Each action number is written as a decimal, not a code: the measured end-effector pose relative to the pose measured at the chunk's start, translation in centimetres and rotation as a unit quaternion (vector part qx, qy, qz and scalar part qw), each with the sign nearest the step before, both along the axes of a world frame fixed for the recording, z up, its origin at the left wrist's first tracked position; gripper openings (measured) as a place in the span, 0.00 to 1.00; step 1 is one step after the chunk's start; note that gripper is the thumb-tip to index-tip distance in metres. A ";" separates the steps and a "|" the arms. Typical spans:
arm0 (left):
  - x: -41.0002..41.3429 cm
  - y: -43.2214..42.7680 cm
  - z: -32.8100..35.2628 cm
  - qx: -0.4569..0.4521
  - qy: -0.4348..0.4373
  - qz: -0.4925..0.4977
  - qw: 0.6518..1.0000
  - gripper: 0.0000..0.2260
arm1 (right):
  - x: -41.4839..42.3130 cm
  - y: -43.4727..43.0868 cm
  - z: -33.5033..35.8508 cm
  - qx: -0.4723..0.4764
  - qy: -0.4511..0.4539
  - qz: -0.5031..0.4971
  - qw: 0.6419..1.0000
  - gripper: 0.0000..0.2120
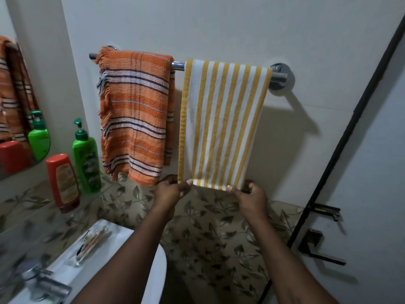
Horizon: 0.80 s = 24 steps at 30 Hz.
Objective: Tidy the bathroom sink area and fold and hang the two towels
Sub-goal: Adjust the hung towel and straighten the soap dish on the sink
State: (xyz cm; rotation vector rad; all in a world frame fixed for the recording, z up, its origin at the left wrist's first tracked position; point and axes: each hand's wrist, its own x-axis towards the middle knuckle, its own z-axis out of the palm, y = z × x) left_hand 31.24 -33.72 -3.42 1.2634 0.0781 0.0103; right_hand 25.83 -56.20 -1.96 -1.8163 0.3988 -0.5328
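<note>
Both towels hang folded over the chrome wall-mounted towel bar (178,65): the yellow-and-white striped terry towel (221,123) toward the right end, the orange plaid fringed towel (133,115) just beside it on the left. Hanging appears nearly complete, with only straightening left. The left hand (168,190) and right hand (251,195) each pinch the striped towel's lower edge between thumb and curled fingers.

Left hand (169,190) and right hand (249,194) pinch the bottom corners of the yellow-striped towel (221,121) hanging on the rail (178,65).
</note>
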 end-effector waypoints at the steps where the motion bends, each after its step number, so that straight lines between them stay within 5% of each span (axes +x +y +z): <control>1: -0.3 -0.1 -0.2 -0.026 0.001 -0.009 1.000 0.08 | -0.2 0.0 -0.2 0.009 -0.014 0.001 1.000 0.24; 3: -0.9 -0.3 -0.8 -0.036 0.005 -0.004 0.999 0.06 | -0.7 0.2 -0.4 0.032 -0.035 0.015 0.999 0.14; 10: -3.5 -0.5 -3.4 0.028 0.026 0.001 0.999 0.06 | -1.7 2.3 -3.1 0.160 -0.020 0.017 0.987 0.12; 24: -11.4 8.8 -13.1 0.201 0.125 0.091 0.967 0.04 | -4.6 14.3 -13.7 0.057 0.184 0.267 0.944 0.05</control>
